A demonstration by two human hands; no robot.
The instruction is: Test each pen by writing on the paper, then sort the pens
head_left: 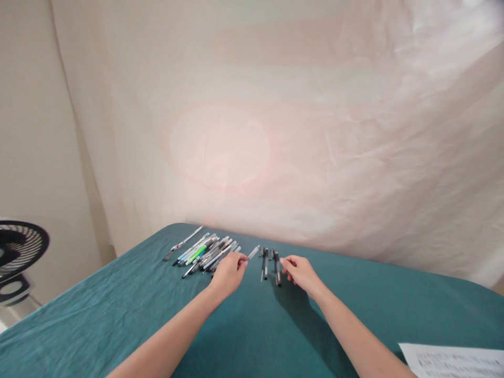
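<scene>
My left hand is closed in a pinch on a pen with a clear, whitish barrel, which points up and to the right. Beside and behind that hand lies a loose pile of several pens, mostly grey, black and clear, with a bright green pen among them. My right hand has thumb and forefinger pressed together right beside a dark pen; whatever is between the fingertips is too small to make out. Another dark pen lies to its left, with a thin clear piece alongside.
A teal cloth covers the table. One pen lies apart at the pile's far left. At the lower right is a printed sheet of paper. A black fan stands beyond the left edge, and a pale hanging sheet closes off the back.
</scene>
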